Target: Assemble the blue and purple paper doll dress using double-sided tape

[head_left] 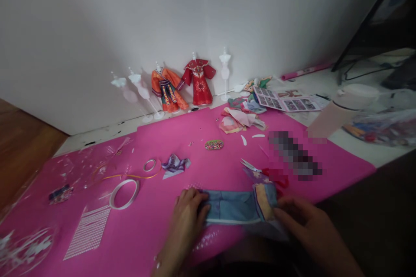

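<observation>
A blue strip of doll-dress fabric [232,206] with a cream and purple band at its right end lies stretched sideways at the front of the pink mat. My left hand [189,210] is closed over its left end, thumb and fingers on the cloth. At the banded end, my right hand [297,216] pinches the edge between thumb and fingers. Just behind the cloth lie red-handled scissors [276,175] with their blades pointing left. A crumpled purple fabric piece [174,165] rests farther left on the mat.
Tape rolls [124,194] and a sheet of stick-on beads [89,230] lie on the pink mat [208,169] at left. An oval beaded case [214,144] sits mid-mat. Along the wall stand dressed mini mannequins [199,84] and bare ones [225,71]. A picture booklet [286,103] lies behind fabric scraps.
</observation>
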The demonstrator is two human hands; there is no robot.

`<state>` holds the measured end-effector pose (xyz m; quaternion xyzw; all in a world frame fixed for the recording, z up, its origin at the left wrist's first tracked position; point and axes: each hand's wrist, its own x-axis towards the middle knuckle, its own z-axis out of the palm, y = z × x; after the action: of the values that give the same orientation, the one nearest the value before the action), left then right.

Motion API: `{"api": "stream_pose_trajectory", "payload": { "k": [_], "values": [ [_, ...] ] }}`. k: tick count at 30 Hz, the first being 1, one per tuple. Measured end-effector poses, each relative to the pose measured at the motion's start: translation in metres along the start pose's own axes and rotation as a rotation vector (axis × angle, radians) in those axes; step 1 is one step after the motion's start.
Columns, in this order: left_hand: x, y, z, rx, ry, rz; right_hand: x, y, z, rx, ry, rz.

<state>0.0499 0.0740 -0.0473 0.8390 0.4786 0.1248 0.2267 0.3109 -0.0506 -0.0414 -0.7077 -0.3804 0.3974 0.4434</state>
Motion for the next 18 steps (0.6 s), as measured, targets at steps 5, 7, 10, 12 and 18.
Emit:
{"api": "stream_pose_trajectory", "payload": {
  "k": [5, 7, 10, 12, 18],
  "values": [
    [-0.005, -0.001, -0.001, -0.056, -0.011, 0.029, 0.003, 0.003, 0.002, 0.036, 0.013, 0.002],
    [-0.007, 0.0, -0.005, -0.176, 0.032, 0.039, 0.003, -0.003, 0.003, 0.055, 0.027, -0.002],
    [-0.011, 0.005, -0.016, -0.358, 0.055, -0.008, 0.002, -0.017, 0.006, 0.079, 0.091, -0.022],
    [-0.014, 0.009, -0.024, -0.433, 0.076, -0.062, 0.004, -0.026, 0.006, 0.083, 0.115, -0.048],
    [-0.03, 0.012, -0.046, -0.495, 0.292, -0.237, 0.012, -0.035, 0.003, 0.144, 0.02, -0.087]
  ]
}}
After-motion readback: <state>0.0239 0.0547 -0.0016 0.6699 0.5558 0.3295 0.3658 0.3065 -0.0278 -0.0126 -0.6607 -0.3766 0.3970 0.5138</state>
